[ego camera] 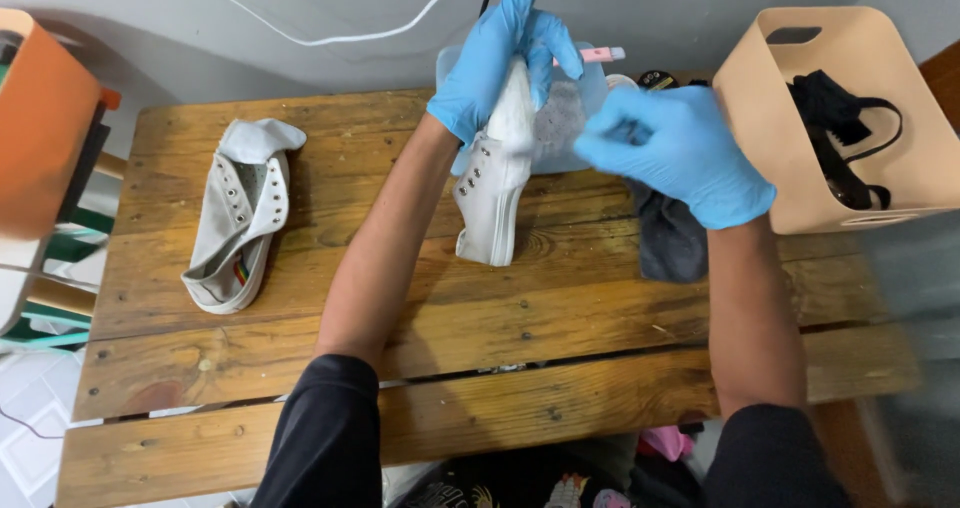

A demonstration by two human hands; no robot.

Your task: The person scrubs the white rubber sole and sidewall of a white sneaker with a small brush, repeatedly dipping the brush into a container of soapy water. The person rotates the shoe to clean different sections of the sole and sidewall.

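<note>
My left hand [500, 58], in a blue glove, grips a white canvas sneaker [497, 173] by its toe end and holds it tilted, heel down on the wooden table [300, 368]. My right hand [680, 153], also in a blue glove, is beside the shoe with its fingers curled at the shoe's side. A pink-handled brush [604, 55] sticks out behind the shoe; I cannot tell which hand holds it. A second white sneaker [237, 213] without laces lies on the table at the left.
A clear plastic tub [575, 118] sits behind the held shoe. A dark grey cloth [668, 238] lies under my right wrist. A beige bin [850, 118] with black straps stands at the right. An orange object [40, 128] is at the far left.
</note>
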